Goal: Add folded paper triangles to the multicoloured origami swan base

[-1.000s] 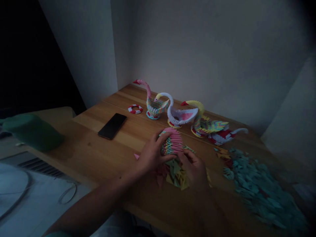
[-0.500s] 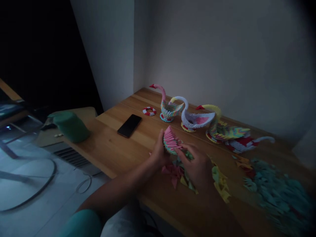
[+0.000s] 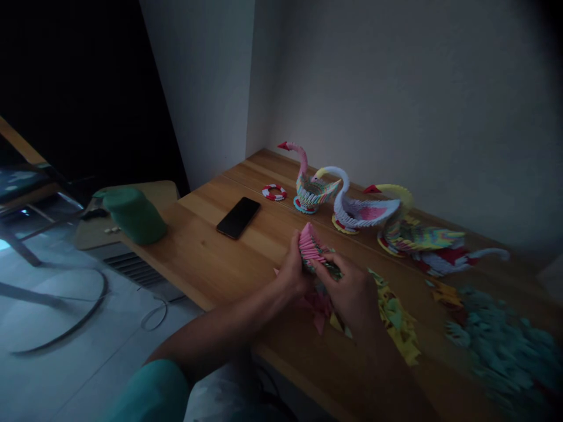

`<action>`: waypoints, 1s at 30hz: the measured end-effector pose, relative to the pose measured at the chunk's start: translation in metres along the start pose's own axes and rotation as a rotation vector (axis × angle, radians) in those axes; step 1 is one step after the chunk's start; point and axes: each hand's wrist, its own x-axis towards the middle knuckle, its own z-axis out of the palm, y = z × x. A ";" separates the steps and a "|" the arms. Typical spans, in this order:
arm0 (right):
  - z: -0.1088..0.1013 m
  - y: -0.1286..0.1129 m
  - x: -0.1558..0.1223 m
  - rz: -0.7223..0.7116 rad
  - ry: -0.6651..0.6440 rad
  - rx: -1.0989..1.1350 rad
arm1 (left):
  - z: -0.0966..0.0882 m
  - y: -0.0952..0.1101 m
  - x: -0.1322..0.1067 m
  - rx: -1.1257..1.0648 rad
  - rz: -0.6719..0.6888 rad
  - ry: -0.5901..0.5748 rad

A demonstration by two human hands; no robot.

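At a wooden table (image 3: 203, 243) | gripping pink-topped paper form (image 3: 309, 246) in left hand (image 3: 295, 269), apparently to steady it | pinching its edge with right hand (image 3: 353, 288), seemingly for fine control | near loose pink pieces (image 3: 319, 306)

Folded-paper piece (image 3: 310, 243) at centre: pink ridged rows above mixed greenish tones. Far row, left to right: ring (image 3: 274, 198), alternating red and white; first swan (image 3: 308, 197), pink neck, red beak, multicoloured striped body; second swan (image 3: 349, 215), bluish white with yellow head and pink inner panel; third swan (image 3: 426, 239), yellow neck, red beak, body patterned in yellow, blue-green and pink; fourth figure (image 3: 448, 262), white and red. Right: teal heap (image 3: 510, 340); orange pieces (image 3: 445, 292); yellow and green pieces (image 3: 398, 319). Left: black phone (image 3: 238, 218); plain green object (image 3: 136, 217). Tabletop (image 3: 206, 269): brown wood grain. Near left: teal sleeve (image 3: 149, 387).
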 end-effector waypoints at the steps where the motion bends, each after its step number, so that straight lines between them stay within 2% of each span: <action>1: -0.001 0.000 0.001 0.003 -0.017 -0.006 | 0.000 -0.001 0.000 -0.003 0.002 -0.005; 8: -0.011 0.002 0.007 0.015 -0.126 -0.037 | -0.005 -0.006 0.003 0.025 0.070 -0.041; 11: -0.009 0.003 0.008 0.010 -0.148 -0.030 | -0.009 -0.006 0.006 0.044 0.072 -0.056; 14: -0.001 0.006 0.006 0.011 -0.110 -0.036 | -0.011 -0.003 0.009 0.083 0.063 -0.074; 17: 0.003 0.011 0.002 -0.059 -0.031 0.015 | -0.011 0.000 0.011 0.129 0.056 -0.135; 20: -0.001 0.019 -0.004 -0.152 0.008 0.054 | -0.008 0.001 0.010 0.160 0.043 -0.193; 22: -0.005 0.024 -0.007 -0.163 0.020 0.077 | -0.006 0.001 0.007 0.167 0.038 -0.191; 26: -0.012 0.027 -0.009 -0.033 0.046 0.131 | -0.004 -0.005 0.002 0.193 0.017 -0.210; 30: -0.015 0.018 -0.002 0.140 0.082 0.186 | -0.007 -0.015 -0.001 0.271 0.085 -0.260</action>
